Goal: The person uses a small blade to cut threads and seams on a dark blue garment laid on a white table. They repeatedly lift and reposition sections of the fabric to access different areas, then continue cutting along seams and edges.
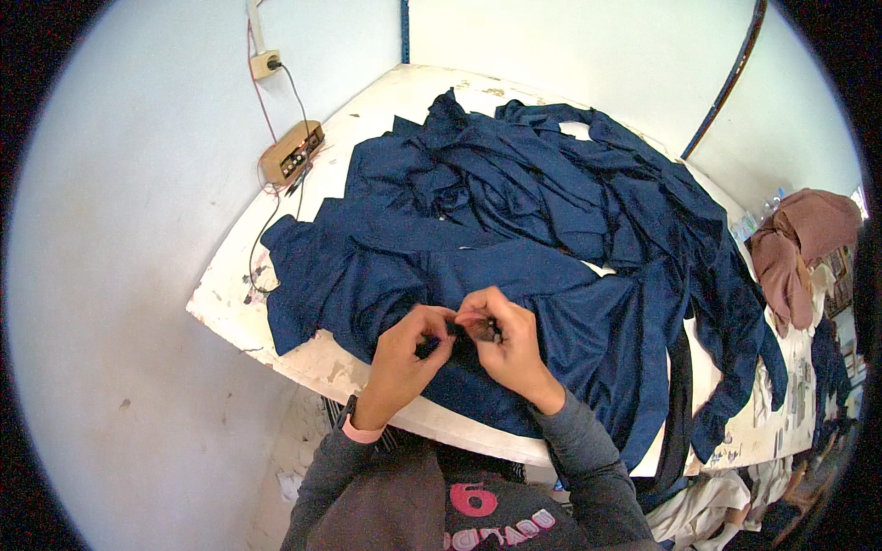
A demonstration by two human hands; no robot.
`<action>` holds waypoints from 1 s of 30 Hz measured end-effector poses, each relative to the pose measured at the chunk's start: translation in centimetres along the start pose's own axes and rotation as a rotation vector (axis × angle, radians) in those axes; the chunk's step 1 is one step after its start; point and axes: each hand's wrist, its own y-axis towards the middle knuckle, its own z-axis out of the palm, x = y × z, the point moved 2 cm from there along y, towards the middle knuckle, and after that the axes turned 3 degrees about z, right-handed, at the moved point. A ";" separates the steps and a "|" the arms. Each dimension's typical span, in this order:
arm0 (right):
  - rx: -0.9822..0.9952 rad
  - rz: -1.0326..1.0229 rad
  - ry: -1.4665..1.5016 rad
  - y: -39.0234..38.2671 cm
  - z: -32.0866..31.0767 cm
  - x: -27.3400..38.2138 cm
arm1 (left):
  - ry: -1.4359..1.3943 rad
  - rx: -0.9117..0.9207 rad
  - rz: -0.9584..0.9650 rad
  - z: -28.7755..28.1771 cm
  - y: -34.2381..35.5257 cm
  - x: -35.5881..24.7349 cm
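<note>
A large heap of navy blue cloth, crumpled and with long sleeve-like parts, spreads over the table and hangs over its near edge. Above its near part, my left hand and my right hand meet almost fingertip to fingertip. The fingers of my left hand are pinched together on something small and dark. My right hand's fingers are curled closed, with a small dark thing showing among them. Whether these are folds of the cloth or separate items, I cannot tell.
The white table has worn, peeling paint and stands against pale walls. A brown box with a cord sits at its left edge, below a wall socket. Brownish-pink cloth lies at the far right, and pale cloth hangs below the table.
</note>
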 end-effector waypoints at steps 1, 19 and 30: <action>-0.039 0.039 0.028 0.1 -0.5 -0.4 | 0.060 0.036 0.083 0.1 0.2 -0.1; 0.290 0.118 -0.016 1.1 -1.8 -2.4 | 0.190 -0.052 0.187 -2.8 0.1 0.0; 0.141 0.267 0.323 1.2 -7.4 -1.1 | 0.589 -0.153 0.375 -8.8 -0.3 0.4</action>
